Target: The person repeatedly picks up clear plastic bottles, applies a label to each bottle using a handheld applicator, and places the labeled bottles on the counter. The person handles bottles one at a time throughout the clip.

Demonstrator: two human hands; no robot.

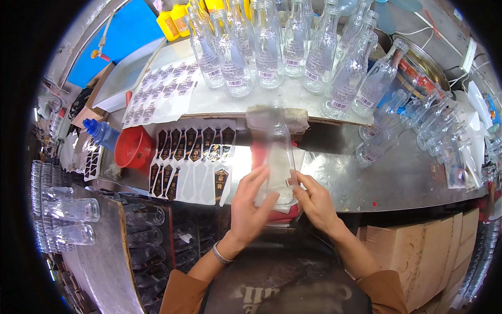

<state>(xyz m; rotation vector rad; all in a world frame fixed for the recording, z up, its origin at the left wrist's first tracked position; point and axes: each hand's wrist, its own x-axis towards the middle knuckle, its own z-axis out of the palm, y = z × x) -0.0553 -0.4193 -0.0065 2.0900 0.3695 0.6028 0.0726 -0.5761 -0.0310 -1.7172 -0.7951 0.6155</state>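
Metal bench (pixel 345 172) under blurred bottle (pixel 280 144), left hand (pixel 249 210) spread, right hand (pixel 317 205) pinched onto it.

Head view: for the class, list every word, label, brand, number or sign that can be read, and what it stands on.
Standing bottles: label print and barcodes, too small to read.
White label sheet: rows of print, too small to read.
Black label sheet: gold marks, too small to read.
Dark apron: large pale lettering, partly cut up by folds; left unquoted.
Clear bottle at the left hand and right hand: blurred, nothing readable.
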